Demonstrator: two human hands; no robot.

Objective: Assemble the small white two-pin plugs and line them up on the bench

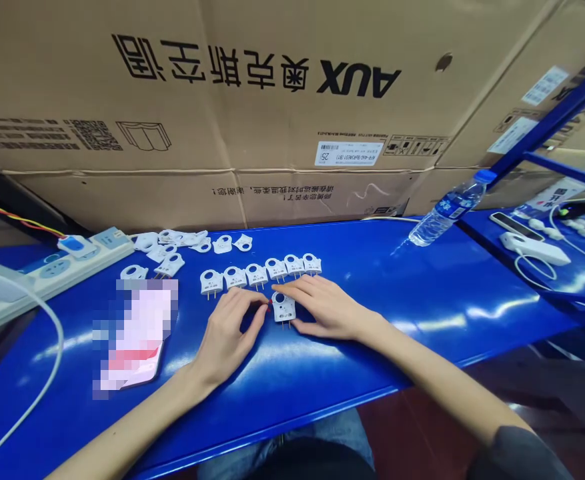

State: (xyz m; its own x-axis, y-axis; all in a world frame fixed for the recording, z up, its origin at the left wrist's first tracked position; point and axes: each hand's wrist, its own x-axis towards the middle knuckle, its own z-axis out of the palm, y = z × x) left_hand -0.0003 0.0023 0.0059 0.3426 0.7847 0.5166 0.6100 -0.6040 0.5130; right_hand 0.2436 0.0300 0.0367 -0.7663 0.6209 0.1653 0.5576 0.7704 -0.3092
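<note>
A white two-pin plug piece with a round ring at its top point(285, 311) is at the middle of the blue table, pins toward me. My right hand point(325, 305) has its fingers and thumb closed round this piece from the right. On its left side, my left hand point(229, 330) pinches a tiny red part point(269, 305) between thumb and forefinger, close against the ring. What exactly the red part is, I cannot make out. Just beyond my hands stands a row of several similar white plug pieces point(256, 275), pins facing me.
A loose pile of white plug pieces point(172, 243) lies back left, beside a power strip point(57, 270). A phone point(142, 367), partly blurred, rests left of my hands. A water bottle point(447, 208) stands back right. Cardboard boxes point(272, 140) form the back wall.
</note>
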